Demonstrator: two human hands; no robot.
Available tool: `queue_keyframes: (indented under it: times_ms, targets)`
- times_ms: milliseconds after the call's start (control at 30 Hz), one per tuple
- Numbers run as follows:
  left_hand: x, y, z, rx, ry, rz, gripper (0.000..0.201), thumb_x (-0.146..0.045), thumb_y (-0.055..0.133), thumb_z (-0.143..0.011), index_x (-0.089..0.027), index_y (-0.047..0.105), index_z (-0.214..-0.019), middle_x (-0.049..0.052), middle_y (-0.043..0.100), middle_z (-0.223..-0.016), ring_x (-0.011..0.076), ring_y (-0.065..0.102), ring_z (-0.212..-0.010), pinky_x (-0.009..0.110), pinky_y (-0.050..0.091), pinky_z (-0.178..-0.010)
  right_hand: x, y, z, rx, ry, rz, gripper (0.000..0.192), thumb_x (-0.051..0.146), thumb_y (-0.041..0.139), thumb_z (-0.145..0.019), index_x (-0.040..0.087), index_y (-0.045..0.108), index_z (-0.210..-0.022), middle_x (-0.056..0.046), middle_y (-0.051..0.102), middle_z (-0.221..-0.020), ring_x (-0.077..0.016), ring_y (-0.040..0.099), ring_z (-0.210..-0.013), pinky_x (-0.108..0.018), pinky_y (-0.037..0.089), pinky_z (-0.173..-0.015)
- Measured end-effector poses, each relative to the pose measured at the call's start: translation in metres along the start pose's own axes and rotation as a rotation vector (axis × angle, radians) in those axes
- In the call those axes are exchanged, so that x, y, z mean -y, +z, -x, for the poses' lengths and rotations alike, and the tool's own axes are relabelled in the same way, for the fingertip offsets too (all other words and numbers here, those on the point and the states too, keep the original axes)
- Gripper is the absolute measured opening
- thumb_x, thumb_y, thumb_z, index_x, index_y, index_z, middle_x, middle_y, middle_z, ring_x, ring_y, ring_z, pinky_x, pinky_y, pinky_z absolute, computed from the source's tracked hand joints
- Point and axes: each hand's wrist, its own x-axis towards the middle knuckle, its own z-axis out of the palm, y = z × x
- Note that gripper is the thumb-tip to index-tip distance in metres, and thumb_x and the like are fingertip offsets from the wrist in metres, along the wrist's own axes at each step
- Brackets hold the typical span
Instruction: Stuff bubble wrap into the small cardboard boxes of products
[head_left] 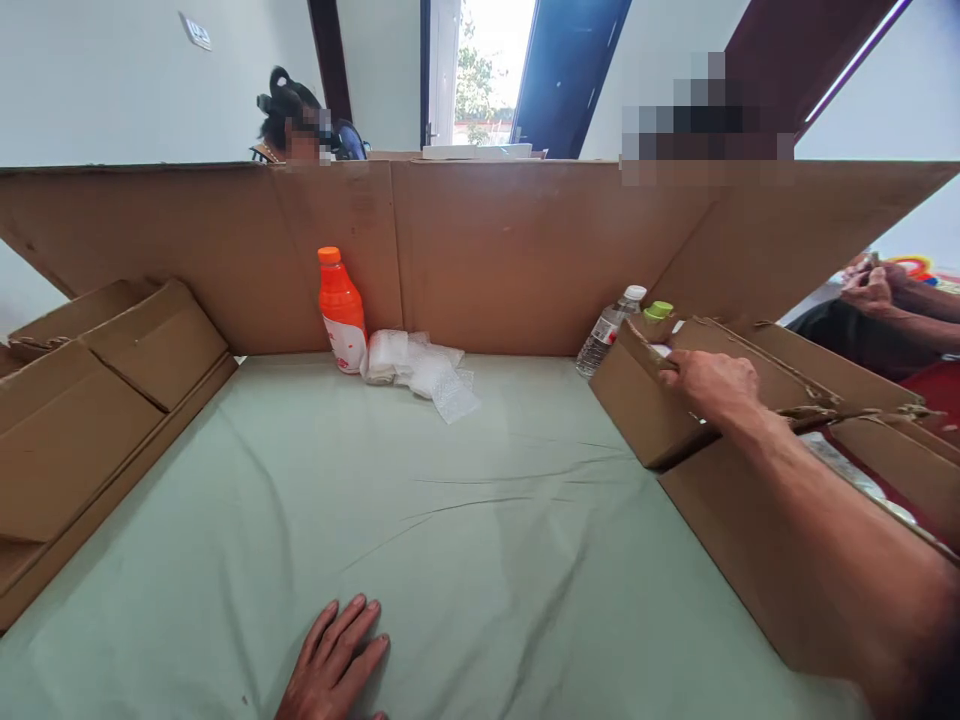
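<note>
Our right hand (709, 385) is over at the right of the frame, its grip closed on the flap (645, 350) of the cardboard box (750, 520), so we judge we're opening it. Our left hand (334, 660) lies flat at bottom centre, fingers spread on the surface (487, 540). Next, it seems, that flap needs folding clear. Cardboard walls (525, 250) hem three sides; the middle lies open, orange bottle (341, 310) at the back.
</note>
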Motion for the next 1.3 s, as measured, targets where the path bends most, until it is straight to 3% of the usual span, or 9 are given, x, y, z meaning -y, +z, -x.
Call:
queue_keyframes:
  times_ms: [167, 300, 400, 500, 667, 800, 1033, 1167, 1300]
  targets:
    - [-0.005, -0.004, 0.000, -0.009, -0.161, 0.170, 0.049, -0.033, 0.063, -0.088, -0.030, 0.059, -0.137, 0.009, 0.065, -0.140, 0.0279, 0.059, -0.132, 0.046, 0.046, -0.114, 0.076, 0.008, 0.044, 0.195, -0.084, 0.158, 0.052, 0.063, 0.058, -0.089, 0.021, 0.062, -0.059, -0.005, 0.052, -0.046, -0.0262, 0.063, -0.059, -0.050, 0.045, -0.073]
    - [-0.005, -0.027, -0.019, -0.027, -0.414, 0.287, 0.064, -0.028, 0.059, -0.091, -0.030, 0.040, -0.153, 0.011, 0.057, -0.147, 0.0281, 0.058, -0.133, 0.041, 0.057, -0.103, 0.166, -0.020, 0.091, 0.378, -0.263, 0.028, 0.035, 0.048, 0.054, -0.097, 0.023, 0.073, -0.080, -0.006, 0.072, -0.072, -0.0214, 0.066, -0.069, -0.043, 0.048, -0.080]
    - [-0.005, -0.039, -0.039, -0.123, -0.598, 0.380, 0.073, -0.034, 0.060, -0.093, -0.029, 0.028, -0.158, 0.015, 0.049, -0.152, 0.0319, 0.056, -0.135, 0.050, 0.053, -0.107, 0.202, -0.045, 0.116, 0.265, -0.221, -0.249, 0.033, 0.053, 0.054, -0.098, 0.027, 0.074, -0.095, -0.005, 0.076, -0.088, -0.0228, 0.070, -0.087, -0.042, 0.050, -0.089]
    - [-0.001, -0.039, -0.051, -0.147, -0.731, 0.516, 0.083, -0.039, 0.065, -0.090, -0.028, 0.021, -0.159, 0.018, 0.045, -0.155, 0.0342, 0.055, -0.134, 0.056, 0.049, -0.109, 0.197, -0.040, 0.140, 0.131, 0.078, -0.340, 0.032, 0.054, 0.058, -0.095, 0.028, 0.074, -0.102, -0.006, 0.076, -0.098, -0.0249, 0.070, -0.097, -0.042, 0.053, -0.091]
    - [0.012, -0.020, -0.065, -0.136, -0.919, 0.757, 0.089, -0.048, 0.071, -0.083, -0.020, 0.028, -0.156, 0.021, 0.054, -0.145, 0.0352, 0.059, -0.129, 0.056, 0.048, -0.108, 0.182, 0.031, 0.190, 0.374, 0.394, -0.626, 0.054, 0.069, 0.049, -0.092, 0.021, 0.074, -0.095, -0.007, 0.077, -0.089, -0.0251, 0.071, -0.085, -0.036, 0.060, -0.076]
    - [0.024, -0.011, -0.083, -0.155, -0.891, 0.868, 0.082, -0.050, 0.071, -0.081, -0.019, 0.038, -0.149, 0.019, 0.056, -0.141, 0.0340, 0.054, -0.133, 0.054, 0.042, -0.113, 0.208, 0.069, 0.219, 0.388, 0.537, -0.690, 0.060, 0.069, 0.036, -0.098, 0.021, 0.072, -0.088, -0.008, 0.077, -0.089, -0.0255, 0.071, -0.081, -0.037, 0.062, -0.076]
    - [0.079, -0.029, -0.079, -0.562, -1.112, 0.832, 0.066, -0.052, 0.074, -0.078, -0.019, 0.051, -0.130, 0.011, 0.064, -0.121, 0.0285, 0.062, -0.116, 0.043, 0.051, -0.103, 0.273, 0.105, 0.206, 0.587, 0.298, -0.910, 0.057, 0.058, 0.030, -0.103, 0.023, 0.057, -0.141, -0.011, 0.064, -0.138, -0.0266, 0.059, -0.129, -0.042, 0.050, -0.108]
    - [0.102, -0.028, -0.066, -0.708, -1.154, 0.782, 0.053, -0.050, 0.073, -0.080, -0.021, 0.053, -0.119, 0.007, 0.063, -0.111, 0.0243, 0.063, -0.107, 0.038, 0.052, -0.097, 0.270, 0.140, 0.169, 0.636, 0.063, -0.820, 0.046, 0.050, 0.041, -0.103, 0.023, 0.063, -0.133, -0.010, 0.060, -0.143, -0.0247, 0.056, -0.132, -0.042, 0.046, -0.111]
    - [0.101, -0.023, -0.062, -0.661, -1.206, 0.758, 0.050, -0.048, 0.072, -0.083, -0.022, 0.053, -0.121, 0.007, 0.063, -0.111, 0.0240, 0.062, -0.107, 0.037, 0.052, -0.096, 0.245, 0.176, 0.122, 0.589, -0.133, -0.372, 0.034, 0.036, 0.043, -0.103, 0.022, 0.070, -0.119, -0.010, 0.067, -0.132, -0.0225, 0.059, -0.124, -0.039, 0.048, -0.106]
